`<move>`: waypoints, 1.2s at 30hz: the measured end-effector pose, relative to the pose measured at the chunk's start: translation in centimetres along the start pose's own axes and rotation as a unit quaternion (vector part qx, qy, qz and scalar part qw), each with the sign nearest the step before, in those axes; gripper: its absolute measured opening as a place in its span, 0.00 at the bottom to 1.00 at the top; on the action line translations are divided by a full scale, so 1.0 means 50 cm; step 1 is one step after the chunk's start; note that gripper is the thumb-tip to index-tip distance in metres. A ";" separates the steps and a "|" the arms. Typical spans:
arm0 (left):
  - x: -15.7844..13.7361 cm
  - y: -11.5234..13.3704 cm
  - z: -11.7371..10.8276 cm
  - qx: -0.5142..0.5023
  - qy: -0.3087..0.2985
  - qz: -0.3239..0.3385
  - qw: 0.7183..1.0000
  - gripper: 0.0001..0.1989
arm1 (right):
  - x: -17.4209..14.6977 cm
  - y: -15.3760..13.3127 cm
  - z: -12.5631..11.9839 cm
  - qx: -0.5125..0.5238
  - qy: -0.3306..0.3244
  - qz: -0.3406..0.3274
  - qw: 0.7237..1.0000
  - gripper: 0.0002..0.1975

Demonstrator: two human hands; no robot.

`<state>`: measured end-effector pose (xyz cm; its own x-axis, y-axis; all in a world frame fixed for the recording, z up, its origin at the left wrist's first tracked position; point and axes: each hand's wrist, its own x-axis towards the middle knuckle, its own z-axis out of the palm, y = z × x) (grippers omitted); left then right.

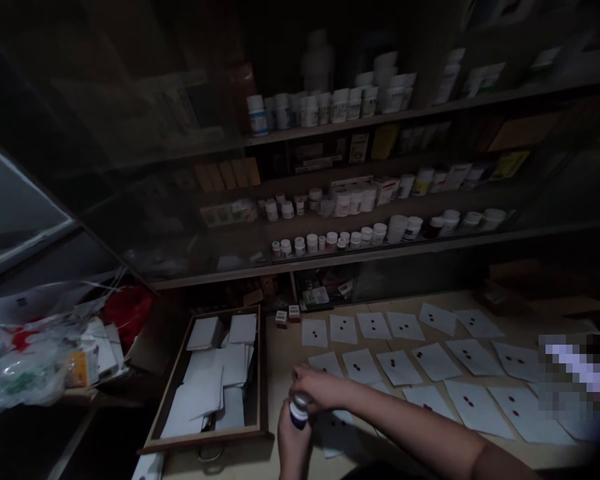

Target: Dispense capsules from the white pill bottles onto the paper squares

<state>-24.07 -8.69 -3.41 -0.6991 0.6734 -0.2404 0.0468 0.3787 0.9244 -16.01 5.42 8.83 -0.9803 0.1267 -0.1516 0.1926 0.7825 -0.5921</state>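
Note:
Near the bottom middle, my left hand (291,443) is wrapped round a small bottle (299,415) with a dark blue and white body and a greyish top. My right hand (317,388) reaches across from the right, its fingers curled right beside the bottle's top. Whatever those fingers hold, if anything, is hidden. White paper squares (423,363) lie in rows on the counter to the right, many carrying dark red pills (467,354), often in pairs. Part of one sheet (336,443) lies beneath my right forearm.
A wooden drawer or tray (263,373) holds stacks of white paper (200,380) on the left. Two small boxes (287,316) stand behind it. Shelves with white bottles (340,107) rise at the back. Plastic bags (25,360) crowd the far left.

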 end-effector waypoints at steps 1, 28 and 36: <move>0.000 -0.005 -0.003 0.000 -0.006 0.012 1.000 0.17 | 0.005 0.002 -0.005 0.004 0.017 0.008 1.000 0.19; -0.017 -0.026 -0.023 0.067 0.062 0.094 0.991 0.22 | 0.144 0.154 0.123 0.119 0.234 0.179 0.948 0.16; 0.004 -0.008 0.010 0.050 0.058 0.135 0.988 0.22 | -0.028 0.108 0.185 0.312 0.254 0.201 0.893 0.14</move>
<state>-23.87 -8.38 -3.95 -0.7287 0.6829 0.0516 0.3090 0.2605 0.9147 -13.18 3.80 -1.48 -0.6893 0.7050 -0.1668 0.3651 0.1391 -0.9205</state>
